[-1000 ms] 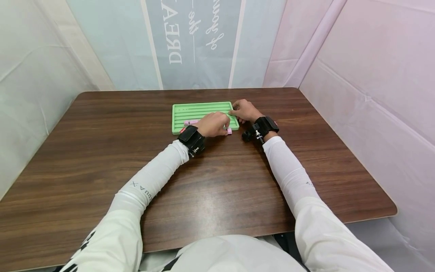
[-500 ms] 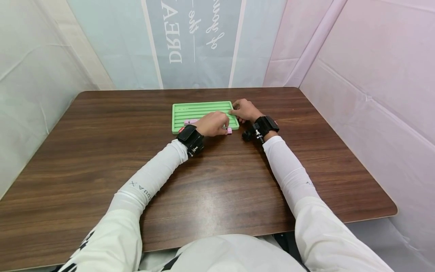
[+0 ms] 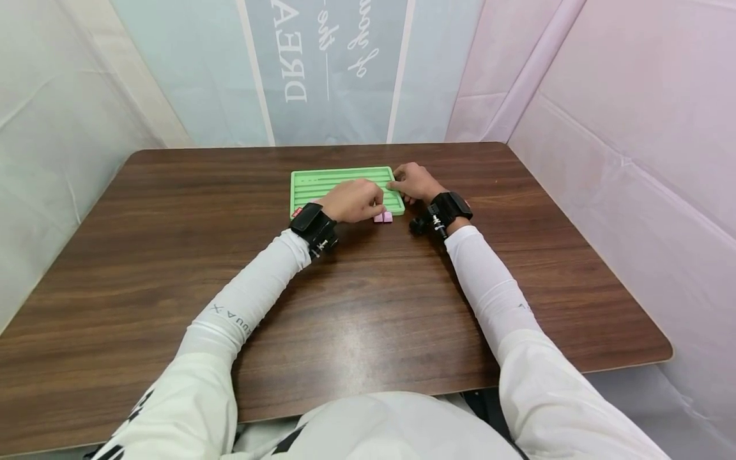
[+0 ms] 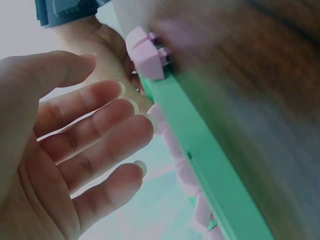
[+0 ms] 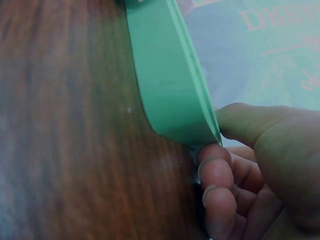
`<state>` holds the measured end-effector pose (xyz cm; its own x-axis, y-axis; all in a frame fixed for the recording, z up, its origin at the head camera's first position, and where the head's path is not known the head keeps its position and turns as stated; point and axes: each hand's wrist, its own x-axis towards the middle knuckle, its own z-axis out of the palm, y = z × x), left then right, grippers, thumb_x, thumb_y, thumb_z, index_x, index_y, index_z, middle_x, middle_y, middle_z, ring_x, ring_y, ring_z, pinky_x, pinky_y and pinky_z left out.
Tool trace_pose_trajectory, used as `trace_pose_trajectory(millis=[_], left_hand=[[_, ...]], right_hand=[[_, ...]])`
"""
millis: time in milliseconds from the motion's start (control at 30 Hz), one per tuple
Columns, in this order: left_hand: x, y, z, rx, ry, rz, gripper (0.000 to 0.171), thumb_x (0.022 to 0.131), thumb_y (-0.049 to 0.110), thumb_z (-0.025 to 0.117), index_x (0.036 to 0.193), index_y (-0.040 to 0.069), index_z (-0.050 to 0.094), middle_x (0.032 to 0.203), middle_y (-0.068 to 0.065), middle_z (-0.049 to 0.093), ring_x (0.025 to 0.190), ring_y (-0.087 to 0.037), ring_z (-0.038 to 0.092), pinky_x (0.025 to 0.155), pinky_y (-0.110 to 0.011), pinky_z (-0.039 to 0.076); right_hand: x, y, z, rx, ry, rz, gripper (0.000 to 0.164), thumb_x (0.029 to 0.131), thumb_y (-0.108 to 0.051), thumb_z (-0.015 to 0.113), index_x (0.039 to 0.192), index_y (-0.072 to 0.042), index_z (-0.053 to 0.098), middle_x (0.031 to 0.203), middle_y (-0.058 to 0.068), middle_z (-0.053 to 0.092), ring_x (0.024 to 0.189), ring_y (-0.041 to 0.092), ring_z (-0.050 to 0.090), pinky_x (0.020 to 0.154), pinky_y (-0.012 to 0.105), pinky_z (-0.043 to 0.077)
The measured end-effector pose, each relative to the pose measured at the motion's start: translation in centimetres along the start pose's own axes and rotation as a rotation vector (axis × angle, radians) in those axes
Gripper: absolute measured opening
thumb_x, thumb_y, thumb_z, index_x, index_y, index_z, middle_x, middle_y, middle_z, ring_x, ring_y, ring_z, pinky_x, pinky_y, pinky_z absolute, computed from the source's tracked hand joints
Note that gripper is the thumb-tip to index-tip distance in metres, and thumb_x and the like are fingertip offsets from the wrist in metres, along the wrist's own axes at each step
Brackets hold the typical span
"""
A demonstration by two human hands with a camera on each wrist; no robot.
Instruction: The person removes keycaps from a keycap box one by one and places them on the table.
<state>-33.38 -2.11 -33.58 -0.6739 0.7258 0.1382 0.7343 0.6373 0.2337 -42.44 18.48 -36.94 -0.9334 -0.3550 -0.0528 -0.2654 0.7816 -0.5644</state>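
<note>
A green ridged tray [image 3: 339, 171] lies toward the far side of the table. My right hand [image 3: 416, 183] grips its right end; in the right wrist view the thumb is on the rim [image 5: 212, 117] with curled fingers [image 5: 216, 172] against the outer side. Over the tray's front part is my left hand [image 3: 352, 201]. The left wrist view shows its fingers [image 4: 105, 135] loosely bent, thumb apart, nothing between them. Two small pink blocks [image 3: 383, 218] sit side by side at the tray's front edge, near the right corner. More pink blocks [image 4: 187, 175] line up along the inside of that edge.
The brown wooden table [image 3: 345, 306] extends around the tray. White curtains [image 3: 621, 160] hang at the sides, and a pale blue printed curtain [image 3: 339, 96] hangs behind. Black camera straps [image 3: 313, 227] circle both wrists.
My left hand has shifted slightly left and come away from the front right corner, so two pink blocks show there instead of one. The right hand keeps its grip on the tray.
</note>
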Motion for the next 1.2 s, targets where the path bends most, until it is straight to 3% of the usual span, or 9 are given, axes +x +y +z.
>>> trace_pose_trajectory(millis=[267, 400, 533, 867, 1000, 1200], left_hand=[[-0.4, -0.2, -1.3, 0.004, -0.006, 0.002, 0.019, 0.096, 0.022, 0.057, 0.084, 0.012, 0.067, 0.077, -0.003, 0.062, 0.068, -0.015, 0.051, 0.064, -0.029, 0.04], [-0.9, -0.4, -1.5, -0.007, 0.002, -0.004, 0.019, 0.096, 0.023, 0.057, 0.089, 0.011, 0.07, 0.084, -0.003, 0.067, 0.073, -0.015, 0.057, 0.067, -0.03, 0.046], [-1.3, -1.0, -1.4, -0.017, -0.012, -0.027, 0.02, 0.096, 0.025, 0.057, 0.091, 0.011, 0.071, 0.088, -0.003, 0.07, 0.075, -0.016, 0.061, 0.069, -0.033, 0.049], [-3.4, -3.1, -1.5, 0.009, -0.015, -0.093, 0.02, 0.096, 0.027, 0.057, 0.092, 0.012, 0.07, 0.085, -0.004, 0.067, 0.072, -0.016, 0.055, 0.068, -0.031, 0.044], [-4.7, -4.1, -2.1, -0.011, 0.008, -0.144, 0.021, 0.097, 0.026, 0.056, 0.091, 0.011, 0.07, 0.081, -0.004, 0.064, 0.068, -0.017, 0.051, 0.066, -0.031, 0.04], [-6.5, -5.8, -3.5, -0.043, 0.009, -0.262, 0.023, 0.098, 0.028, 0.054, 0.101, 0.011, 0.07, 0.09, -0.006, 0.066, 0.073, -0.018, 0.057, 0.069, -0.033, 0.045]], right_hand=[[-0.1, -0.2, -0.8, -0.012, 0.013, 0.001, 0.052, 0.094, -0.033, 0.061, 0.133, 0.0, 0.052, 0.068, 0.004, 0.06, 0.052, 0.014, 0.055, 0.05, 0.029, 0.049], [-0.3, -0.1, -0.8, -0.006, 0.008, 0.002, 0.052, 0.094, -0.034, 0.061, 0.133, -0.001, 0.052, 0.068, 0.004, 0.06, 0.053, 0.014, 0.056, 0.051, 0.029, 0.049], [-0.5, 0.1, -0.6, 0.0, -0.004, 0.008, 0.054, 0.094, -0.034, 0.061, 0.134, -0.001, 0.051, 0.069, 0.003, 0.06, 0.053, 0.013, 0.056, 0.051, 0.028, 0.05], [-0.8, 0.4, -0.4, 0.017, 0.001, -0.008, 0.054, 0.094, -0.034, 0.061, 0.136, -0.001, 0.05, 0.07, 0.004, 0.06, 0.055, 0.015, 0.056, 0.052, 0.03, 0.05], [-0.7, 0.4, -0.2, 0.033, -0.004, -0.016, 0.053, 0.094, -0.034, 0.061, 0.135, -0.002, 0.051, 0.071, 0.005, 0.061, 0.055, 0.016, 0.056, 0.053, 0.03, 0.05], [-0.6, 0.3, -0.1, 0.032, -0.006, -0.004, 0.054, 0.094, -0.035, 0.061, 0.135, -0.002, 0.05, 0.071, 0.005, 0.06, 0.056, 0.016, 0.056, 0.053, 0.03, 0.05]])
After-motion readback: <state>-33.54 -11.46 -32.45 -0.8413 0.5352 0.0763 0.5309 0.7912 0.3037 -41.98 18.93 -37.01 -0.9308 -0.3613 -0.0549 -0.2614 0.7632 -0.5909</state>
